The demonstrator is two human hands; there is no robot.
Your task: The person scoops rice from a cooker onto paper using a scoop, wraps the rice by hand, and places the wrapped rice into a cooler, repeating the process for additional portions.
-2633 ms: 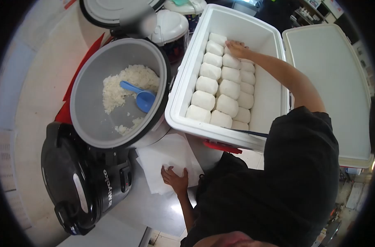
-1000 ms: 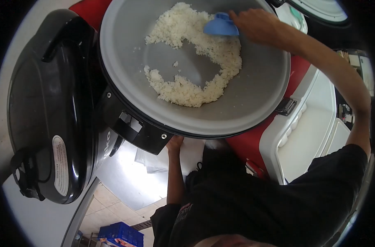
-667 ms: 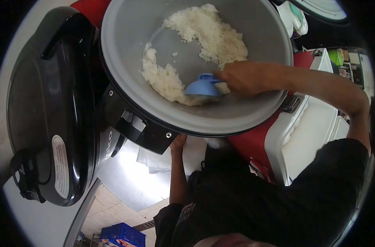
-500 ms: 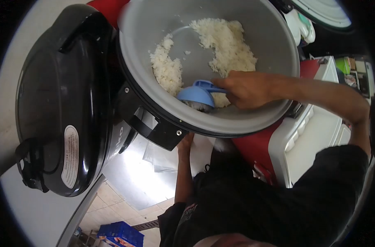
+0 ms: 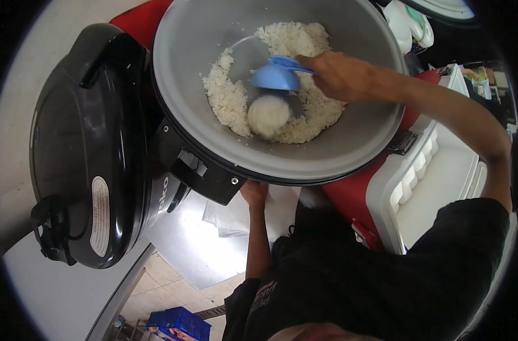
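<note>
The right hand [image 5: 344, 77] is gripping a blue scoop [image 5: 276, 77] above rice inside a large grey pot [image 5: 182, 108].

The scoop is facing down over a blurred, rounded clump of rice [image 5: 268, 115], with loose rice [image 5: 227, 99] lying to its left, right and far side. The left hand [image 5: 254, 192] is reaching to pale sheets [image 5: 219, 215] near the pot; its fingers are hiding under the rim, so their spread cannot be told. At left, a black cooker [image 5: 82, 153] is showing letters ending "ko" and an oval label [image 5: 100, 216] too small to read. Partly legible print [image 5: 264, 292] is showing on the dark shirt [image 5: 355, 273]. At right, a red-and-white cooler [image 5: 378, 199] is holding white rounded packs [image 5: 406, 182].
</note>
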